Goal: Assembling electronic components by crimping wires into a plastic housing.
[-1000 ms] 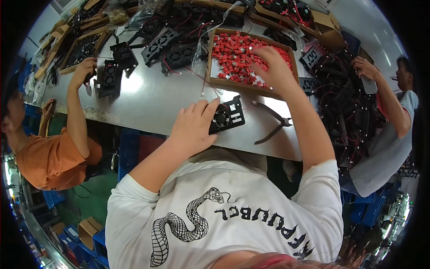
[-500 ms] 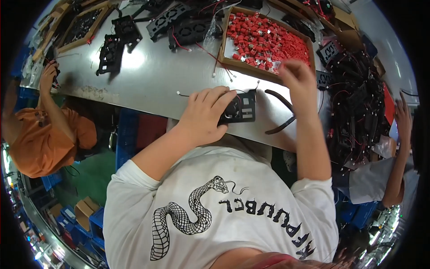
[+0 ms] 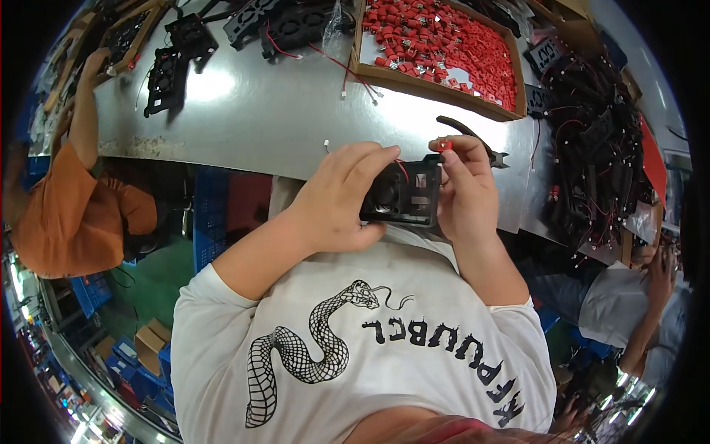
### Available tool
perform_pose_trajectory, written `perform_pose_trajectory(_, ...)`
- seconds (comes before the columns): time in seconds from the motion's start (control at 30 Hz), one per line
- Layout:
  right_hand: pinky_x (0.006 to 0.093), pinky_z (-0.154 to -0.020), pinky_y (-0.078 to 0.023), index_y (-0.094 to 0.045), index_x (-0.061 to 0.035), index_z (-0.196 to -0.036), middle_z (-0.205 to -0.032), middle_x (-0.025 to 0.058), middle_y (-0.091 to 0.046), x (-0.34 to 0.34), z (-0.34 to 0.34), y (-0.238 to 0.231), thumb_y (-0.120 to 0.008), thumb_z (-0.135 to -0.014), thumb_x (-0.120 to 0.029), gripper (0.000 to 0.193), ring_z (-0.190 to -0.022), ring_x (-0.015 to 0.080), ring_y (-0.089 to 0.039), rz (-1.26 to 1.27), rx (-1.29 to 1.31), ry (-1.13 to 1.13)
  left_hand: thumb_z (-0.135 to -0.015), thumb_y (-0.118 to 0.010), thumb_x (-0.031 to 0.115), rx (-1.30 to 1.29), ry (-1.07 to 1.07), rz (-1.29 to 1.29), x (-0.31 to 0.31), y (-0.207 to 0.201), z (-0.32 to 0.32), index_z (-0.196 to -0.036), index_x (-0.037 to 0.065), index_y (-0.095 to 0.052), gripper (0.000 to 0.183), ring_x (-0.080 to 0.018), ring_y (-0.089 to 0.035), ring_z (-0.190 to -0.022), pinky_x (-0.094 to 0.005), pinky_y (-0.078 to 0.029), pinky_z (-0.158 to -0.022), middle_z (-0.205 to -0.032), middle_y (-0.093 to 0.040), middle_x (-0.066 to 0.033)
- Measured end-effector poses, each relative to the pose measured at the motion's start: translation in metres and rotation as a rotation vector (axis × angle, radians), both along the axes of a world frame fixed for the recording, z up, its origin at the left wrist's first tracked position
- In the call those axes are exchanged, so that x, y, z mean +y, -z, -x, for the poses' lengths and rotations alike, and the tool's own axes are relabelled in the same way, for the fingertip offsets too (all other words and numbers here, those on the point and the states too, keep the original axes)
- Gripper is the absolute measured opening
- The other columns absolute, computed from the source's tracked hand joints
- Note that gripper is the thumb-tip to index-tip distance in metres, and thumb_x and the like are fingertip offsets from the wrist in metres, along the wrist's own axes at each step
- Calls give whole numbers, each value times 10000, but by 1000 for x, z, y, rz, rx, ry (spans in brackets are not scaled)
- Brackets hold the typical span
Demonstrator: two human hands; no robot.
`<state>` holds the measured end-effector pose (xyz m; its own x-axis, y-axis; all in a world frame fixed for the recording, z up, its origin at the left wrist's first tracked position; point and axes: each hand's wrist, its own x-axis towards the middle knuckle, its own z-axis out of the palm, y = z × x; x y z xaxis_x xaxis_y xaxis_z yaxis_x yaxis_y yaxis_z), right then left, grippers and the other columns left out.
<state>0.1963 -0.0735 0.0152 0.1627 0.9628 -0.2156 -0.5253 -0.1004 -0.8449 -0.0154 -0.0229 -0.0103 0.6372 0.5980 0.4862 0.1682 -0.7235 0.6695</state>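
Note:
My left hand [image 3: 342, 194] is closed around a black plastic fan housing [image 3: 423, 194] at the table's near edge. A fan, rectangular openings and a thin red wire show on the housing. Between the thumb and fingertips of my right hand [image 3: 471, 189] is a small red connector [image 3: 444, 146] with a bit of metal showing. That hand is beside the housing's right end, and the connector sits just above its far right corner. Behind my right hand, a pair of black-handled pliers [image 3: 462, 127] lies on the table, partly covered by my fingers.
A cardboard tray [image 3: 414, 87] of red connectors stands beyond my hands. Black fan units [image 3: 299, 31] lie at the back of the metal table [image 3: 244, 122]. Tangled black units with wires [image 3: 592, 159] are heaped at right. Co-workers sit on both sides, one in an orange shirt [image 3: 70, 214].
My right hand has come back from the tray to the housing, now with a red connector. My left hand has brought the housing slightly nearer and to the right.

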Motion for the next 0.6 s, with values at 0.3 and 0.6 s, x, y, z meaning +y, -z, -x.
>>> perform_pose_trajectory(0.3,347,-847,-546,-548,-71,-1172,-1128,86,-596,21,5,15,-626,-1007,-212,231,-1010,227,-650,44,221,-194,-578,-787,100,84,111,102,-10,-17,-4,-1435,40,-433,929,-417,-535,-1220,-457,-460,-1037,-1348,-478,-208)
perform_pose_trajectory(0.6,356,-949,-525,-597,-39,-1076,-1068,123,-670,21,-11,26,-616,-968,-82,119,-1024,218,-662,-103,172,-200,-617,-806,176,185,27,79,2,-7,1,-1357,-18,-452,843,-430,-547,-1192,-482,-449,-1041,-1324,-527,-228)
